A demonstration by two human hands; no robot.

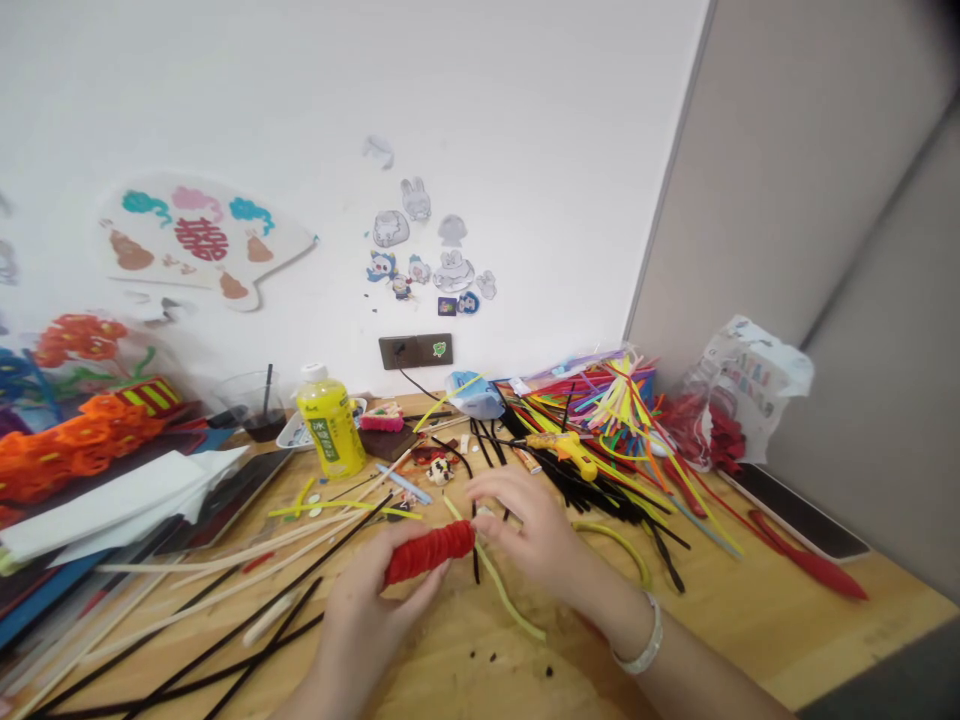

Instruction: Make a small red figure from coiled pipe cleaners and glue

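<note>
Your left hand point(367, 625) is wrapped around a red pipe-cleaner coil point(431, 552), holding it up over the middle of the desk point(825, 640). Your right hand point(521, 530) is just beside it, with the fingers point(487, 505) bunched together at the coil's end. They're touching or nearly touching it, but I can't tell if they're actually clamped on. One yellow-green pipe cleaner point(510, 610) runs out from under that hand, and there's one white bracelet point(641, 635) on your right wrist.

Only readable writing here is the red 囍 on the paper fan point(201, 240) on the wall. The yellow bottle point(330, 428) has a green label, but its text is too small to make out. Also on the desk: one clear cup point(255, 410) with dark liquid and one black straw point(267, 390) in it, and one yellow glue gun point(566, 450) lying on a messy pile of black pipe cleaners point(592, 490). Behind that is a big bunch of colored pipe cleaners point(600, 410), too many to count. Long black and tan sticks point(225, 600) are spread by your left hand, orange flowers point(75, 450) are heaped at the far left, and a crumpled plastic bag point(750, 380) sits in the corner with red stuff point(701, 430) against it.
</note>
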